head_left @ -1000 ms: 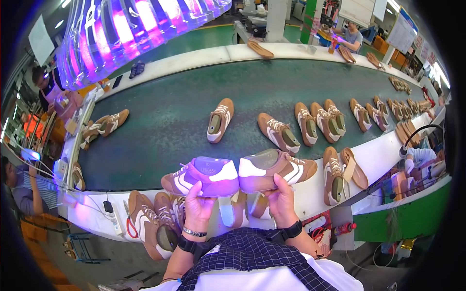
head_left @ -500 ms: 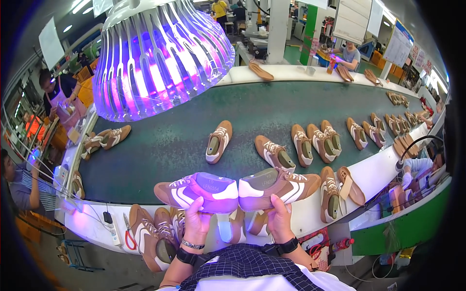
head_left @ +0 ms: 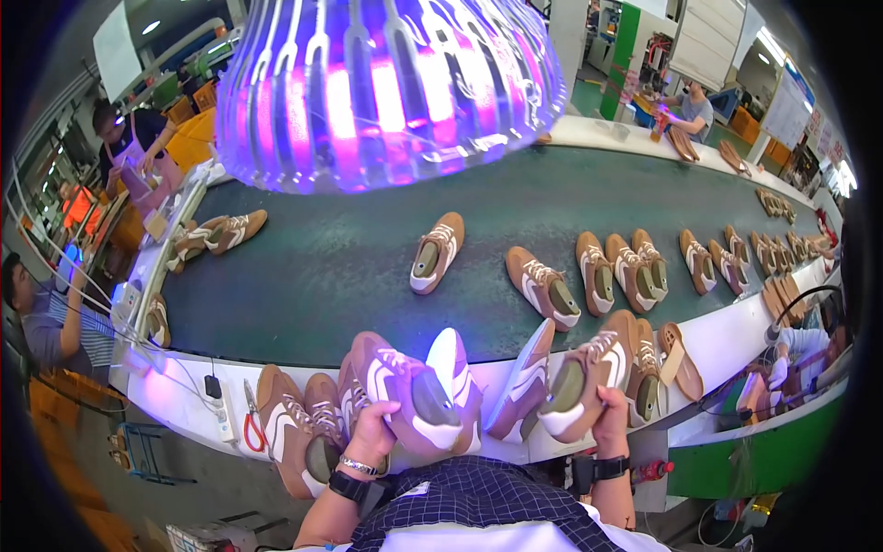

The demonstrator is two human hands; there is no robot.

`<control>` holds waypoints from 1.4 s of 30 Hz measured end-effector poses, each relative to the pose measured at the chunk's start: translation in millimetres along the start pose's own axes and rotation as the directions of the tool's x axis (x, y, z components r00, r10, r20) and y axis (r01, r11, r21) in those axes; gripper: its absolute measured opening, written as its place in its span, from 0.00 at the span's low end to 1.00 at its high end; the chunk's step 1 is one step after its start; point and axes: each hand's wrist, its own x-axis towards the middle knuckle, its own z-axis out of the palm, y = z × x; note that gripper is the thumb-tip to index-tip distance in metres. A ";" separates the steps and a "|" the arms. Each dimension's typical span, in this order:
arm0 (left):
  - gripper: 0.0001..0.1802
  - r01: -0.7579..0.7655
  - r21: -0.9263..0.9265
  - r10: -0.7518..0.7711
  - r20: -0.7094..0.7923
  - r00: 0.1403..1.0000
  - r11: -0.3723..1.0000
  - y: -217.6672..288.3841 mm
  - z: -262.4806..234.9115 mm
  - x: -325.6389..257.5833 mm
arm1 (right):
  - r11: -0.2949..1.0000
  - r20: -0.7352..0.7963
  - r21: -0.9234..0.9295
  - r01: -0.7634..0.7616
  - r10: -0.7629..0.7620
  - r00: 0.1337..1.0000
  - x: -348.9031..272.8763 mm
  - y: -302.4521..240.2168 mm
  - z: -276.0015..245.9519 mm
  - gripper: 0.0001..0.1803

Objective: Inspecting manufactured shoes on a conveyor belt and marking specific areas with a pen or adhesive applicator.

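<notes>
My left hand (head_left: 370,436) is closed round a brown sneaker (head_left: 405,394) with white stripes, its toe tilted up and away. In my right hand (head_left: 611,423) is a matching sneaker (head_left: 598,373), also toe up, gripped at its side. Both shoes have a dark green last inside. Between them, at the bench's near edge, two more sneakers stand tipped on their sides: one (head_left: 471,405) shows a pale sole lit bluish, the other (head_left: 522,391) leans to the right. Left of my left hand, several sneakers (head_left: 287,428) rest along the white bench (head_left: 189,397).
A glowing purple lamp (head_left: 395,110) hangs over the green conveyor belt (head_left: 340,267), hiding its far edge. Sneakers (head_left: 440,253) sit on the belt, mostly to the right. Red-handled scissors (head_left: 253,429), a power strip (head_left: 223,419) and a brown sole (head_left: 682,373) lie on the bench. People work around.
My hands have moved apart. The two held sneakers, before side-on with heels together, are now separated with toes turned up and away. The view has shifted, and the lamp appears larger.
</notes>
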 end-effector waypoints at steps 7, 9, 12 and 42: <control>0.17 0.262 0.103 -0.232 -0.239 0.943 0.960 -32.9 -44.1 13.3 | 0.777 -0.242 -0.616 -0.129 -0.030 0.970 17.6 5.1 -72.0 0.18; 0.17 0.276 0.063 -0.253 -0.247 0.935 0.959 -39.5 -53.7 15.4 | 0.527 -0.252 -0.839 -0.137 -0.154 0.955 22.7 2.8 -73.2 0.14; 0.22 0.222 0.013 -0.219 -0.122 0.968 0.975 -46.4 -67.0 16.1 | 0.192 0.036 -0.969 0.155 -0.509 0.860 30.3 -15.3 -49.5 0.13; 0.21 -0.244 -0.051 0.200 -0.425 0.883 0.968 7.2 -16.2 -59.8 | 0.587 -0.004 -0.809 -0.030 0.045 0.999 288.7 245.4 324.5 0.24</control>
